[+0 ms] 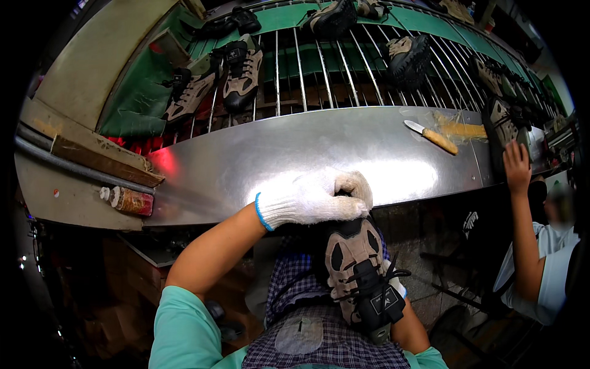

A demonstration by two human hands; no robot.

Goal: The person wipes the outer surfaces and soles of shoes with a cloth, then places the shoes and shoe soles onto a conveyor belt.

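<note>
A brown-and-black lace-up sports shoe [354, 261] is held over my lap, its black toe toward the metal table and its tongue label facing up. My left hand [316, 198], in a white knit glove with a blue cuff, is closed around the toe end, with thumb and fingers curled together. Dark material shows in the gap between them. My right hand [401, 286], also gloved, supports the shoe from its right side and underneath. Most of its fingers are hidden behind the shoe and its loose black laces.
On the shiny metal tabletop [233, 163] lies a wooden-handled knife [437, 140]. A roller conveyor [319, 74] behind it carries several similar shoes [243, 74]. A small red-and-white bottle [129, 200] lies at left. At right, a co-worker's hand [517, 165] touches another shoe [503, 128].
</note>
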